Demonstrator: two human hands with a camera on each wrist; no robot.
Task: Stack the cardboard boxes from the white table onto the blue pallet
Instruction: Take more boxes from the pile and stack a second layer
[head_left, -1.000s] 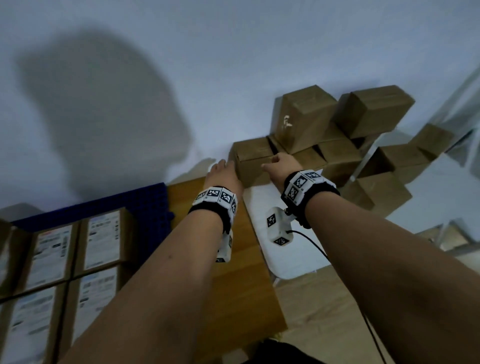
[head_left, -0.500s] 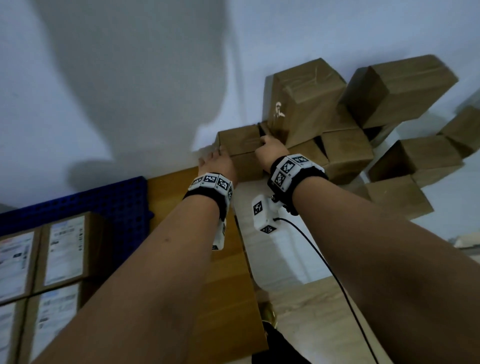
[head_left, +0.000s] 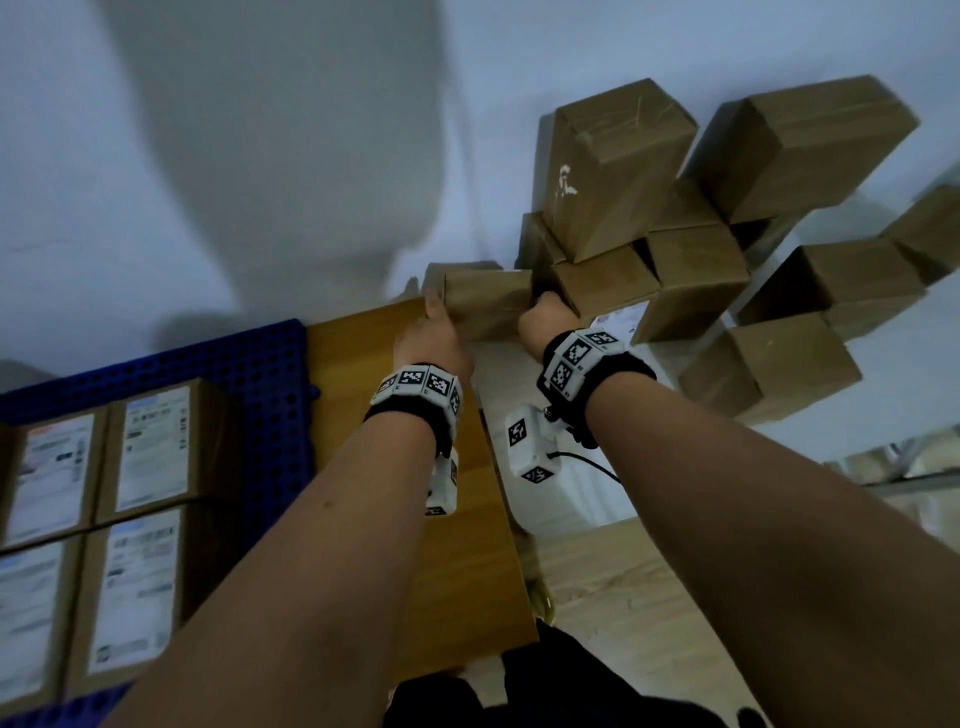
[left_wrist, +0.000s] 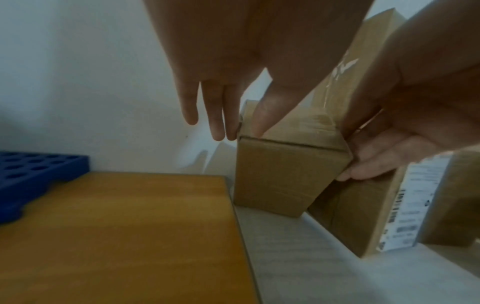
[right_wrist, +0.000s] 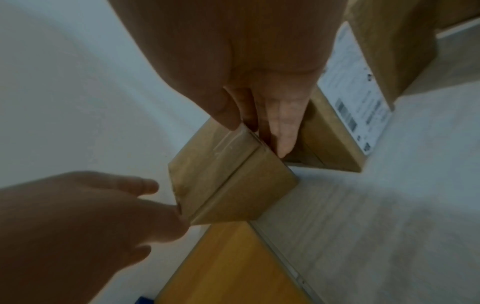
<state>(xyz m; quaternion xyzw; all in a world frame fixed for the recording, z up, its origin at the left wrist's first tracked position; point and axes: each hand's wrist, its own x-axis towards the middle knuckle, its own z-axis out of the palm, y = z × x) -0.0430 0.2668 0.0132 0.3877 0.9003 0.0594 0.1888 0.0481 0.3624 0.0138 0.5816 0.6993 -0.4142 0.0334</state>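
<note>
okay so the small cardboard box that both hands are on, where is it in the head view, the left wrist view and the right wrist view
Head: the small box sits upper middle, between the left hand and right hand.
Left wrist: right of centre, fingers at both sides.
Right wrist: centre.
Shared landmark: the orange wooden surface, directly below the box in the right wrist view and lower left of it in the other two.

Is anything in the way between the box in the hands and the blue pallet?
Nothing visible blocks it. Only the flat wooden tabletop lies between the held box and the blue pallet, whose near corner is bare.
</note>
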